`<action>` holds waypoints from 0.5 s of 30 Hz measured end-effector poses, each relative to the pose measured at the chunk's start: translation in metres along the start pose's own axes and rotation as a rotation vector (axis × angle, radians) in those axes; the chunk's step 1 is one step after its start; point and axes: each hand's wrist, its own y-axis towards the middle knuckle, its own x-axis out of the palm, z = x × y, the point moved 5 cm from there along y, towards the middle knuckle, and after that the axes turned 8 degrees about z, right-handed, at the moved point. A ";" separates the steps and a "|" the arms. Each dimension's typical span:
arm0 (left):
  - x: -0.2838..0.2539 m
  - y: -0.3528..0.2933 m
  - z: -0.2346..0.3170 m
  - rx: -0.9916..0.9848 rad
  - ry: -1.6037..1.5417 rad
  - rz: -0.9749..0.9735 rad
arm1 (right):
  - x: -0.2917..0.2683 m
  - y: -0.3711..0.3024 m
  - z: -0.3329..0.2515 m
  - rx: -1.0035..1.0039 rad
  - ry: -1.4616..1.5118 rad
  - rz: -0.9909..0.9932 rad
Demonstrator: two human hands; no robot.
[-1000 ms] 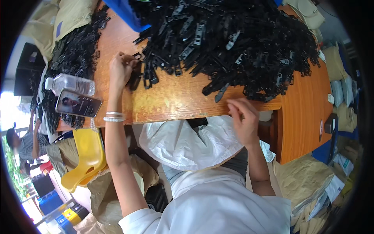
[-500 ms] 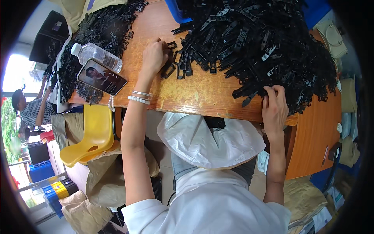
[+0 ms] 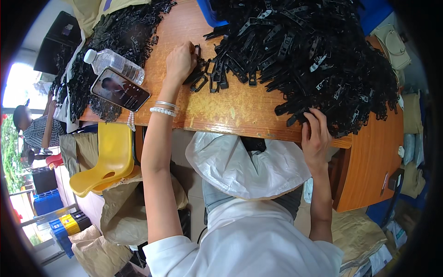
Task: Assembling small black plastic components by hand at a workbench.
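A large heap of black plastic clip-like parts (image 3: 286, 51) covers the right of the wooden table. My left hand (image 3: 181, 62) is curled at the heap's left side, a black plastic frame piece (image 3: 198, 51) at its fingertips. Next to it lie several loose rectangular black frames (image 3: 199, 84); the palm side of this hand is hidden. At the table's front edge, my right hand (image 3: 316, 138) has its fingers bent and closed on a long black plastic part (image 3: 295, 119) at the edge of the heap.
A second black heap (image 3: 124, 37) lies left, with a water bottle (image 3: 117, 64) and a phone (image 3: 121, 90) against it. A yellow chair (image 3: 113, 157) stands left of me. White plastic sheeting (image 3: 244, 164) covers my lap. Another person (image 3: 37, 124) is at far left.
My left hand has shifted slightly left and away from me, and the frame at its fingertips has turned upright. My right hand has moved left, onto the dark part at the heap's edge.
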 end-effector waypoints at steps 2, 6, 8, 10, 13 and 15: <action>0.001 0.002 -0.003 -0.041 -0.033 -0.004 | 0.001 -0.002 -0.001 -0.026 0.001 0.000; 0.004 0.006 -0.011 -0.130 -0.112 0.006 | 0.003 -0.005 -0.004 -0.016 0.045 -0.009; 0.005 0.006 -0.012 -0.116 -0.099 0.021 | 0.002 -0.007 -0.005 0.005 0.068 -0.013; 0.003 0.006 -0.010 -0.104 -0.086 0.034 | 0.000 -0.008 -0.007 -0.015 0.054 -0.011; -0.020 0.005 0.008 -0.135 -0.135 0.241 | -0.002 -0.007 -0.008 -0.029 0.037 0.006; -0.046 -0.014 0.048 -0.081 -0.581 0.292 | -0.002 -0.010 -0.006 -0.009 0.032 0.019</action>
